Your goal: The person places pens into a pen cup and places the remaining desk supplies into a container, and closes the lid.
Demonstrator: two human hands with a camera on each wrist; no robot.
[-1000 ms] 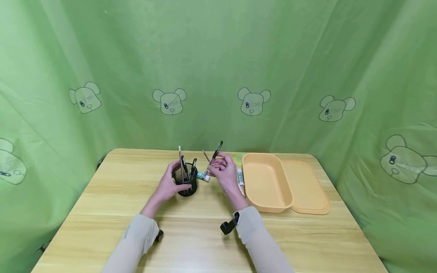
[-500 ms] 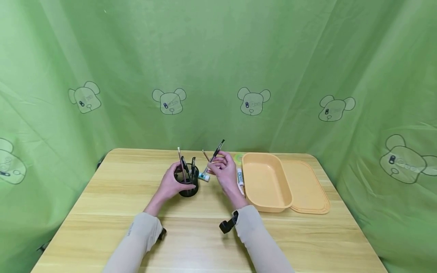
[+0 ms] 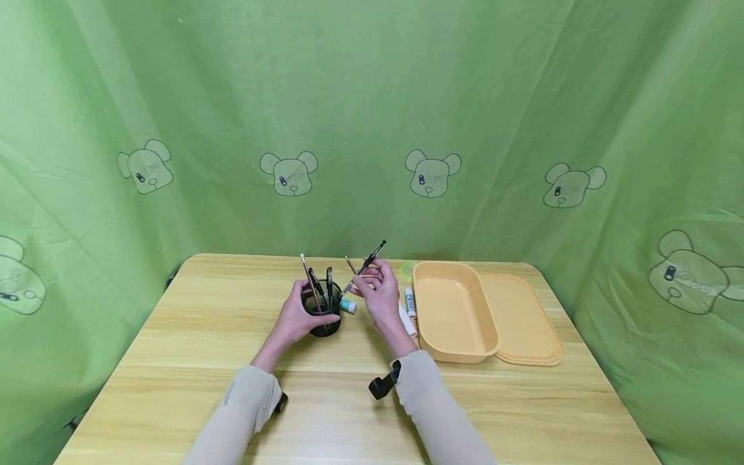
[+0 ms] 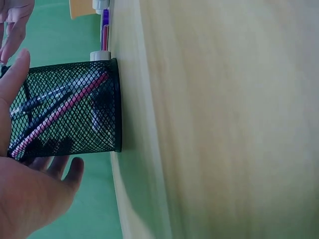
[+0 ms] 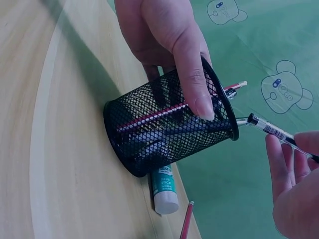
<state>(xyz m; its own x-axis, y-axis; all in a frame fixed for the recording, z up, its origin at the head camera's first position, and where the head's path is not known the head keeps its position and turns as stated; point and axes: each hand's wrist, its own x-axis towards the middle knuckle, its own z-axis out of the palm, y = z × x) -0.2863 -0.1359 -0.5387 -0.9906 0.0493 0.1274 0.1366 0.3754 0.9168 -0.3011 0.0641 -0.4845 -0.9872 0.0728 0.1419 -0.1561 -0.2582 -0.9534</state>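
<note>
My left hand (image 3: 295, 316) grips a black mesh pen holder (image 5: 169, 119) around its rim, thumb on the near side. Inside lean a reddish pencil (image 4: 60, 114) and two dark pens. My right hand (image 3: 380, 294) pinches a clear-barrelled pen with black parts (image 5: 271, 129) between thumb and fingers. That pen slants, its lower end right at the holder's rim. On the table beside the holder lies a glue stick (image 5: 164, 189) with a white cap, partly hidden by the holder in the head view.
Right of my right hand stands an open orange box (image 3: 459, 354), with its flat lid (image 3: 529, 316) beside it. Another glue stick (image 3: 409, 302) and a white item (image 3: 407, 321) lie along the box's left side. A red pencil (image 5: 187, 221) lies behind the holder.
My left hand and the pen holder have shifted a little right, toward the right hand. The pen in my right hand has tilted further over, its lower end now at the holder's rim.
</note>
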